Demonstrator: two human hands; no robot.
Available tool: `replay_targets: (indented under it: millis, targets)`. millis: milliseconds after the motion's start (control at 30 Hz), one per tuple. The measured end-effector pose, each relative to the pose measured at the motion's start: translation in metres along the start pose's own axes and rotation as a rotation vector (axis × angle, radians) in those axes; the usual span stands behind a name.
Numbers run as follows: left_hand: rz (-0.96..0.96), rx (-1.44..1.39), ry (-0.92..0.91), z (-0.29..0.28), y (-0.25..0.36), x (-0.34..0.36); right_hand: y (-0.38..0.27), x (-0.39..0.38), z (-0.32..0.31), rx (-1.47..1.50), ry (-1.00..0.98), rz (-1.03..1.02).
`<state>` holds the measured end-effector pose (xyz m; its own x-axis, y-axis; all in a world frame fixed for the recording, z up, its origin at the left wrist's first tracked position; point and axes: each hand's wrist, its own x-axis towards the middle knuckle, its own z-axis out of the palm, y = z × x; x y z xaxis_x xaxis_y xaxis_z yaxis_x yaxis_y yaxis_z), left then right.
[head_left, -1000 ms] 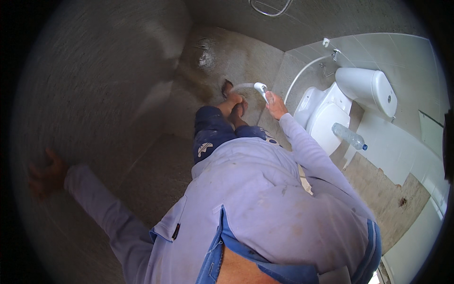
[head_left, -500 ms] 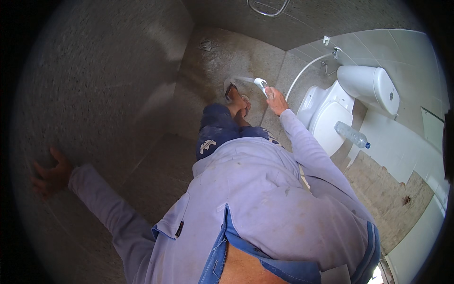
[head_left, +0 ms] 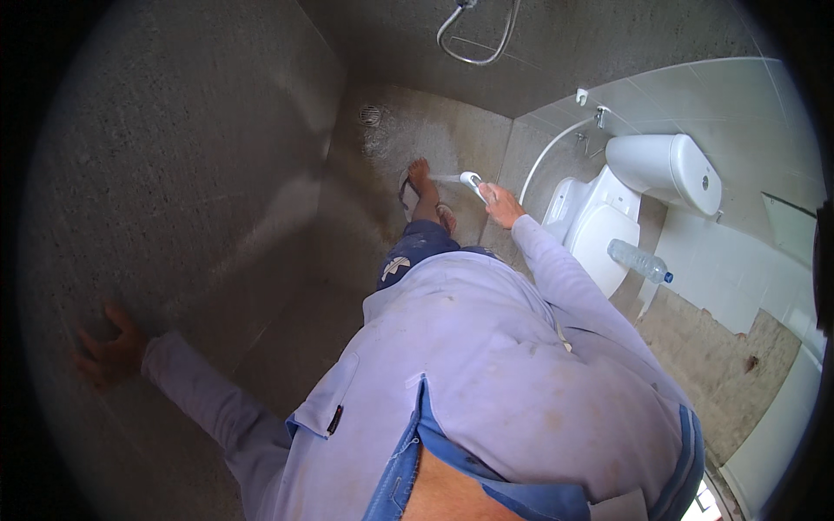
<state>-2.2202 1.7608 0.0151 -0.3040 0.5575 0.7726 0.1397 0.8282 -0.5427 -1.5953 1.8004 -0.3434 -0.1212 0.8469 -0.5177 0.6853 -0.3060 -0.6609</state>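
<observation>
A bare foot [head_left: 420,176] has slipped off its sandal [head_left: 407,196] since the earlier frame. Remotely, I see the left hand [head_left: 113,349] spread, seemingly against the dim wall [head_left: 182,174]; the right hand [head_left: 503,207] curled round a white sprayer [head_left: 472,181], its jet [head_left: 446,178] toward the foot, off the toilet's [head_left: 565,201] left edge; a bottle [head_left: 640,260] overhangs the lid's [head_left: 599,250] right edge.

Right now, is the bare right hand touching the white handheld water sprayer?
Touching: the head view shows the right hand closed around the handle of the white sprayer.
</observation>
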Motion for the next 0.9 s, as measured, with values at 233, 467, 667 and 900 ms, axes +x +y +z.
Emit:
replay_targets:
  millis: [233,467,667,900]
  targets:
    - [0.005,-0.009,0.065,0.028,-0.007,-0.002,-0.004,0.002,-0.012,0.027,-0.038,0.036]
    - [0.081,-0.194,0.046,0.012,0.005,0.013,0.02,-0.004,0.001,0.01,-0.037,0.017]
    - [0.051,-0.353,0.172,0.016,0.013,0.011,0.007,-0.023,0.004,0.122,-0.024,0.1]
    - [0.077,-0.158,0.182,0.025,0.006,0.002,-0.004,-0.026,-0.006,0.082,-0.088,0.098]
